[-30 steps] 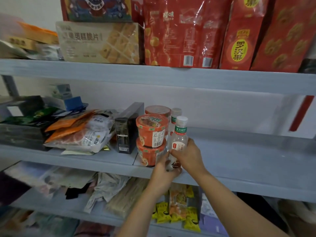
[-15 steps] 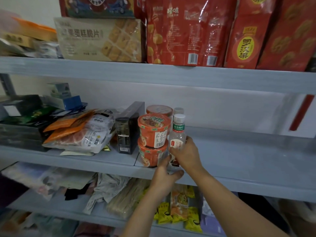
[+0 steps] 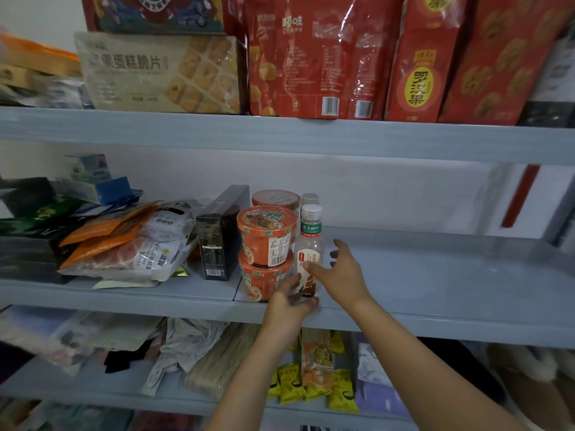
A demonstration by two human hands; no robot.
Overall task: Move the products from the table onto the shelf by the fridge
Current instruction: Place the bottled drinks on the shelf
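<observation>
Head view: the placing step looks all but done. The bottle (image 3: 309, 253) stands upright on the middle shelf (image 3: 435, 318), close to its front edge, just beside the two stacked noodle cups (image 3: 267, 237), with a second bottle (image 3: 310, 199) behind it.

The right hand (image 3: 343, 273) has its fingers (image 3: 342, 248) spread wide and grasps nothing; only the thumb tip seems to touch the label. The left hand (image 3: 287, 301) lies at the front edge, fingers (image 3: 291, 283) loosely straight against the bottle's foot, not wrapped round it.

Next, I judge, both hands need to draw back without tipping the bottle, then return to the table for another product.
</observation>
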